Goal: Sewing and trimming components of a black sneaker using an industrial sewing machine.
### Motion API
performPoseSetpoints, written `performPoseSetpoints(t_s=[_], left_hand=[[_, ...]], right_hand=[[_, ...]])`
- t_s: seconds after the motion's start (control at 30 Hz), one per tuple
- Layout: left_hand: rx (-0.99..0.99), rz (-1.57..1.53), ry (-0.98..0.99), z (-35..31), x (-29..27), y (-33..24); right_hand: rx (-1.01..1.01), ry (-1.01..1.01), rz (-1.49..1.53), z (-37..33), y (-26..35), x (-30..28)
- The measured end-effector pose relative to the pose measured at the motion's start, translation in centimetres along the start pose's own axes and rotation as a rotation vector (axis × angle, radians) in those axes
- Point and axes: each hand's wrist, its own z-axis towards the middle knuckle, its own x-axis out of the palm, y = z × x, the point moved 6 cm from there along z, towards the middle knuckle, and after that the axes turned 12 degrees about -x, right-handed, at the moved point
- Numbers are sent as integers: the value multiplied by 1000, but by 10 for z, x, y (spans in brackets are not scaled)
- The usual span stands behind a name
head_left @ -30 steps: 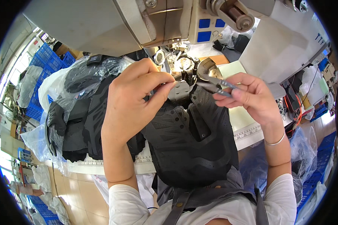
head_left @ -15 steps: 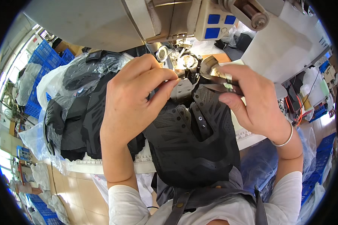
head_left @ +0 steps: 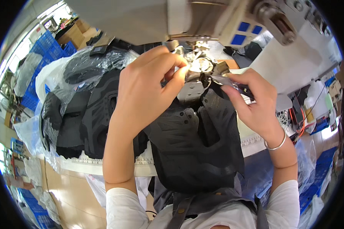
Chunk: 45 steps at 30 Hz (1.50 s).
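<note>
The machine [head_left: 141, 21] is looming above. The black piece [head_left: 195, 158] is draping across the table's [head_left: 74, 164] near edge, below the machine. The left hand [head_left: 147, 89] is pinching thumb against forefinger; I cannot tell if anything is between. The right hand [head_left: 258, 103] is grasping snips [head_left: 245, 91], tips pointing left. Above, 3 blue squares [head_left: 239, 39] are showing.

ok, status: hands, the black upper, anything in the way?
Left hand pinched, any load not visible. Right hand has grip on thread snips. Black eyeleted upper between forearms. Sewing machine metalwork close to snips.
</note>
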Motion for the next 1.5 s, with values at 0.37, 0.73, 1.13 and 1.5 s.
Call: performPoseSetpoints(t_s=[0.37, 0.73, 1.13, 1.5], left_hand=[[97, -77, -167, 3, 14, 22], [505, 56, -554, -10, 21, 17], [426, -73, -361, -3, 21, 25], [358, -25, -320, -3, 21, 23]], right_hand=[[303, 77, 186, -60, -8, 4], [445, 144, 229, -86, -11, 5], [500, 112, 319, -96, -14, 9], [514, 103, 328, -100, -15, 8]])
